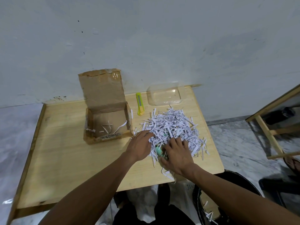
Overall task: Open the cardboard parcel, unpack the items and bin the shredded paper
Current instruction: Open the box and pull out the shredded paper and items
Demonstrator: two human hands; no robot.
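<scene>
shredded paper (172, 127) lies in a loose white heap on the wooden table (65, 153), and both hands press into its near edge. left hand (140, 146) rests flat, palm down, fingers (146, 135) spread and fairly straight, their tips buried under the strips at the heap's left side; whether they grip anything underneath cannot be told. right hand (177, 155) sits just beside it, fingers (177, 142) splayed and slightly curled over the strips, again with no clear hold visible. between the two sets of fingers a mint green item (158, 151) peeks out of the paper (only partly seen, so its kind is unclear). beyond the left fingertips and off to their left stands the cardboard parcel (107, 120), flap raised against the wall, with a few stray strips on its floor. past the heap from the fingers lie a yellow-green box cutter (140, 103) and a clear plastic tray (164, 96). near the right forearm, below the table edge, a dark bin (209, 213) holds some strips.
</scene>
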